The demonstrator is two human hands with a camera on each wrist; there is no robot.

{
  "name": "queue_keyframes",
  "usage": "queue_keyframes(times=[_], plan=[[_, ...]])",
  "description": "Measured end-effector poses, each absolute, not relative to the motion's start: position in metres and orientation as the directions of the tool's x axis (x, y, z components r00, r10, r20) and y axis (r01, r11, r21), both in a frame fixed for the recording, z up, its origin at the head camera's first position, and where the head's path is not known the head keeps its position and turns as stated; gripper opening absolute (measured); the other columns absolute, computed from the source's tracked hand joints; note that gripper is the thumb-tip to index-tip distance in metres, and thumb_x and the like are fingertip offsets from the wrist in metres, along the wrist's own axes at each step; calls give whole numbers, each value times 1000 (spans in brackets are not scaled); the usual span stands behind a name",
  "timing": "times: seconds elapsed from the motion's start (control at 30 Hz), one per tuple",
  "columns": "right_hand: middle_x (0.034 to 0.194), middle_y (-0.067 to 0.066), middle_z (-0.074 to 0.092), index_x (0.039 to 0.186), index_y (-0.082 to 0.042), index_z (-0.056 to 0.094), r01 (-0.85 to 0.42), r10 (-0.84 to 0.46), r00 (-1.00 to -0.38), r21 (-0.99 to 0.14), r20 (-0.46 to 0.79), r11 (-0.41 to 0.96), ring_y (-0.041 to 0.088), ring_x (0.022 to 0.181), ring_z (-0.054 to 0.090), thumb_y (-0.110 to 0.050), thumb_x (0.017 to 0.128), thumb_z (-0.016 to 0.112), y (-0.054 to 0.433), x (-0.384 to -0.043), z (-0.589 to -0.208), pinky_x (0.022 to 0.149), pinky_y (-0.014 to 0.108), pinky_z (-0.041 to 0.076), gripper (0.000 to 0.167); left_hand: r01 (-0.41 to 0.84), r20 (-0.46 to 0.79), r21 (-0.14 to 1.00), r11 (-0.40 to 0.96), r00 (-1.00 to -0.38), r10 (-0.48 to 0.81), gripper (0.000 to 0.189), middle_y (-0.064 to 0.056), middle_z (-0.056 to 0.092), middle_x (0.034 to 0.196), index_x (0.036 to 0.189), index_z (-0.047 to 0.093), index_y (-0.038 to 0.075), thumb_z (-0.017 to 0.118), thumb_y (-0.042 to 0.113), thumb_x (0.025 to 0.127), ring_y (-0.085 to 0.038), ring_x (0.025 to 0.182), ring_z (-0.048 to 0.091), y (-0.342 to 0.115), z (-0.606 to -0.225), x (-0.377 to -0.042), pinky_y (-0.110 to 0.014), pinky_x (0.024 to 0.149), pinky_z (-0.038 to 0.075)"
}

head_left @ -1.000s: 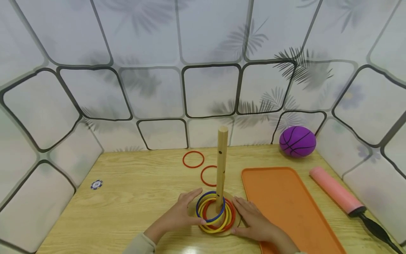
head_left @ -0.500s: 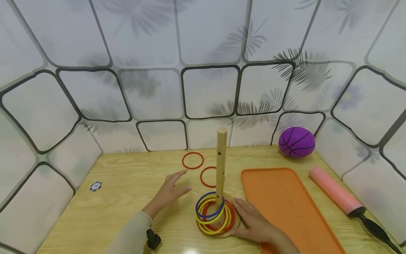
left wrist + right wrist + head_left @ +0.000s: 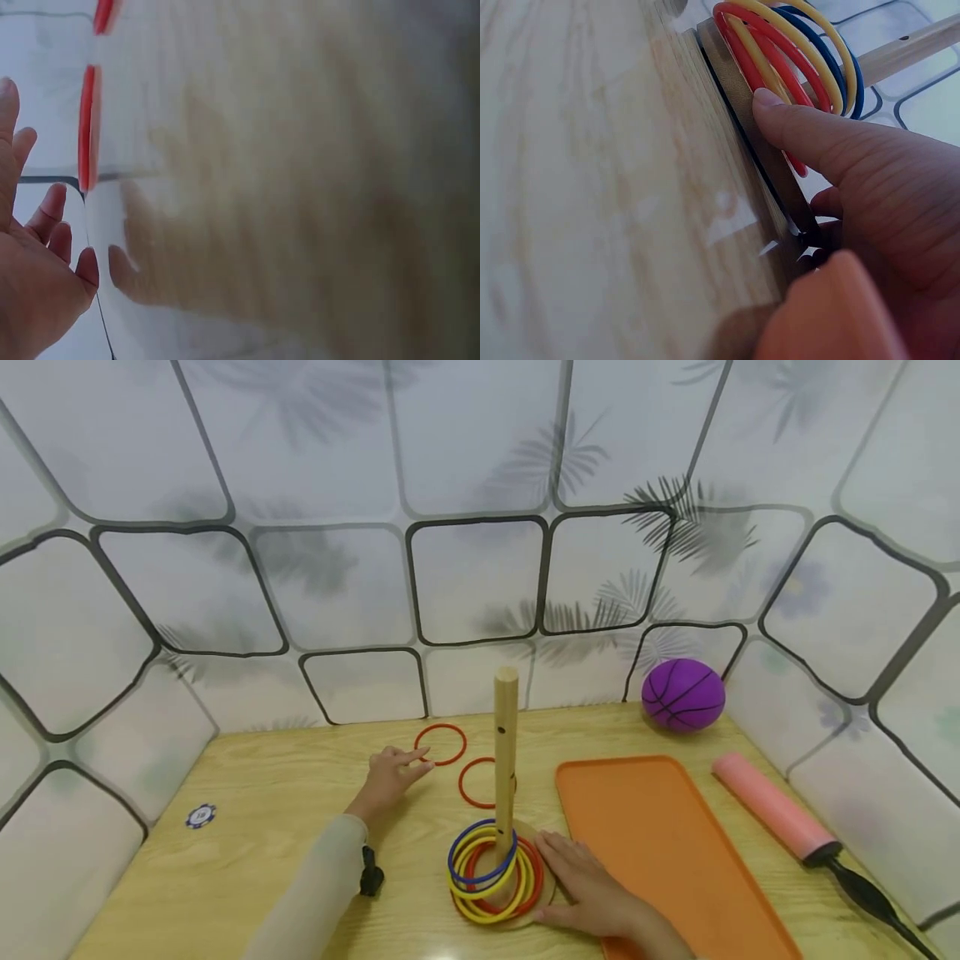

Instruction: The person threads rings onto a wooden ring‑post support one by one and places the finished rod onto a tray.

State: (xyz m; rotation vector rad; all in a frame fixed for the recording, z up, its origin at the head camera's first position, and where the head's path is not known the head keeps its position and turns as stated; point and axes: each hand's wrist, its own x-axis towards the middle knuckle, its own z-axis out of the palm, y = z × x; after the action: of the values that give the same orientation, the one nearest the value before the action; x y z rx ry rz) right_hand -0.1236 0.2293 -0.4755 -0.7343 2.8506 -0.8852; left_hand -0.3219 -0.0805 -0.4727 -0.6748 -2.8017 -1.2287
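Note:
A wooden post (image 3: 506, 752) stands upright on a round wooden base (image 3: 551, 889). Around its foot lies a pile of thin rings, with a blue ring (image 3: 452, 864) on top of yellow rings (image 3: 480, 917) and red rings (image 3: 534, 893). My right hand (image 3: 592, 889) rests against the base's right side, fingers and thumb spread; in the right wrist view the thumb (image 3: 802, 127) touches the base beside the rings. Farther back, a red ring (image 3: 465, 747) lies flat, and my left hand (image 3: 390, 781) reaches to its left edge with fingers extended. The left wrist view shows those fingers apart from the ring (image 3: 86, 127).
Another red ring (image 3: 461, 789) lies behind the post, partly hidden by it. An orange tray (image 3: 660, 827) lies to the right, under my right forearm. Beyond are a purple ball (image 3: 682, 695) and a pink hand pump (image 3: 776, 806). A poker chip (image 3: 201, 816) lies at left.
My left hand has left the ring pile and moved back and left to the farther red ring. My right hand stays at the base. The head view has shifted slightly.

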Motion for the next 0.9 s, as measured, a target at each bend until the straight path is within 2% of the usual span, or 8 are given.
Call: queue_keyframes(times=[0.13,0.27,0.37,0.43,0.6,0.77,0.9], plan=[[149,24,28,146,3,28,-420,-455,-887,-541,77,728,43,136,24,-56,84,61,228,-124,-476,105,63,15,92,339,118,686,644,-925,362,47,-11,48,99,130,60,15,62,39,90,-30,92,33,-83,-473,-330,-41,74,26],[150,23,28,147,1,28,-411,-446,-892,-539,71,735,42,137,24,-57,84,61,229,-124,-478,106,62,15,92,312,81,669,674,-933,351,44,-7,48,94,126,63,19,62,42,89,-31,91,33,-78,-471,-333,-41,71,23],[151,22,26,148,1,27,-397,-444,-894,-546,49,738,41,138,22,-58,84,60,229,-125,-478,107,61,14,93,289,57,657,697,-940,337,42,-6,50,95,123,66,21,63,44,89,-33,93,36,-73,-470,-333,-46,74,24],[151,22,25,148,1,26,-388,-443,-896,-549,36,740,41,138,21,-58,84,60,229,-125,-477,107,61,13,94,268,33,658,704,-944,328,39,-8,52,101,121,68,22,63,43,89,-37,100,37,-70,-469,-333,-51,79,25],[150,24,26,147,2,27,-399,-448,-893,-546,47,737,43,137,22,-57,84,61,229,-124,-475,105,63,15,93,232,-3,682,693,-947,320,29,-14,52,116,114,72,22,65,37,89,-46,120,30,-69,-468,-332,-60,91,18],[149,24,27,147,3,27,-412,-455,-889,-533,57,739,43,137,23,-57,84,61,228,-124,-476,105,63,15,93,225,-2,677,701,-952,306,23,-15,52,116,106,75,23,68,34,87,-49,121,29,-70,-470,-332,-62,92,17],[149,24,27,147,3,28,-411,-451,-891,-525,58,746,42,137,24,-58,83,61,228,-124,-476,105,63,14,94,215,3,672,708,-958,288,20,-21,52,125,98,77,22,70,35,85,-52,128,24,-70,-471,-333,-65,96,14]])
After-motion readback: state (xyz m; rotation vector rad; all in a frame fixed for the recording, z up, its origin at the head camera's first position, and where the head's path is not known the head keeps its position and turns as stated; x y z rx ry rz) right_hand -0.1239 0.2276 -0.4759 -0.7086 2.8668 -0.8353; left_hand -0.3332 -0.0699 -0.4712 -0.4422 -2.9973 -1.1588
